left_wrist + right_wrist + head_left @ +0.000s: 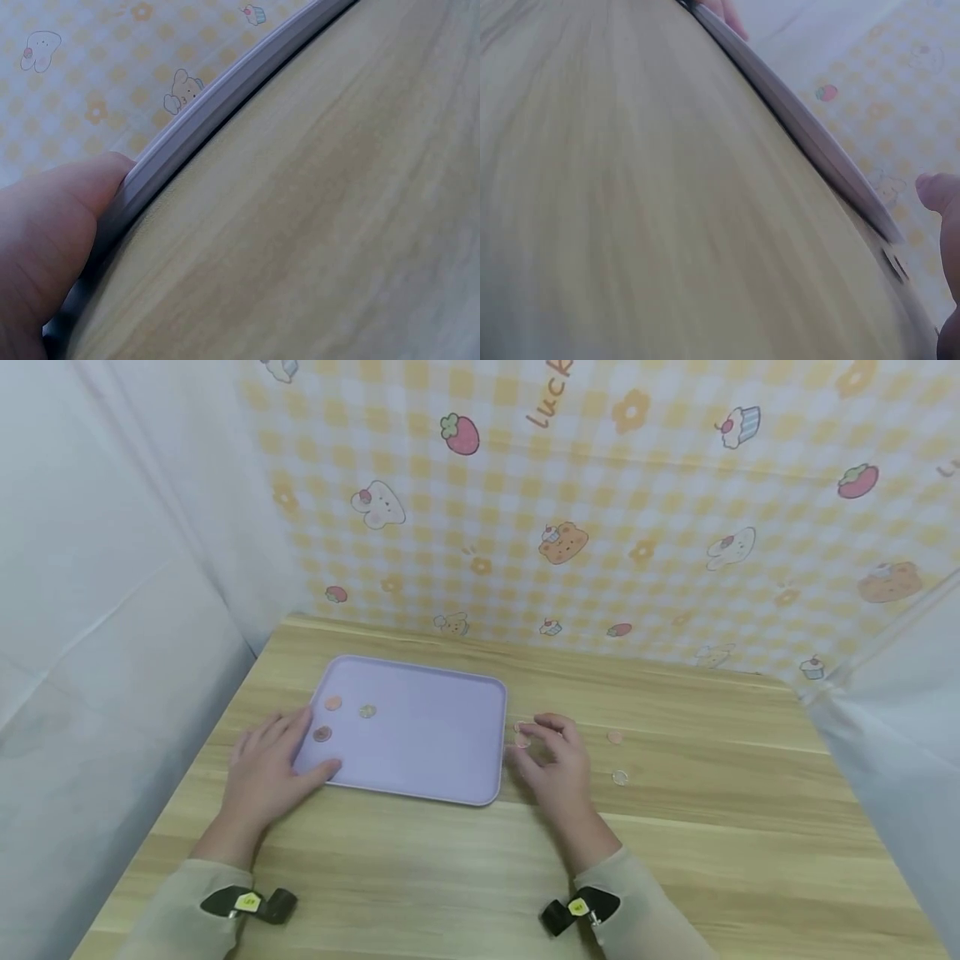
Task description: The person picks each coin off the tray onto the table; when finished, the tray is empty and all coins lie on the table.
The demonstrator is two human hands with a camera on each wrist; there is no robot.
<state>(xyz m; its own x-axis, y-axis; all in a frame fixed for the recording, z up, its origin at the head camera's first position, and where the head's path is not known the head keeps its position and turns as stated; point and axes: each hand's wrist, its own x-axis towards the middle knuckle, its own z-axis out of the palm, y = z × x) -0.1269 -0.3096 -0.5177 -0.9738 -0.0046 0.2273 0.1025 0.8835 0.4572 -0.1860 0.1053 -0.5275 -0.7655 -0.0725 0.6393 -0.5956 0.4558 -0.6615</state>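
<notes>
A lilac tray lies on the wooden table, bearing a copper-coloured coin-like disc, a greyish one and a dark brown one. My left hand rests at the tray's left front corner, fingers along the left side, thumb against the front rim. Just right of the tray, my right hand has its thumb and index finger spread about a clear-rimmed disc. In the right wrist view that disc appears low by the tray's end, with the thumb apart from it.
To the right of my right hand, a pinkish disc and a clear-rimmed disc lie on the table. A yellow checked cloth hangs behind the table, and white curtains close off both sides.
</notes>
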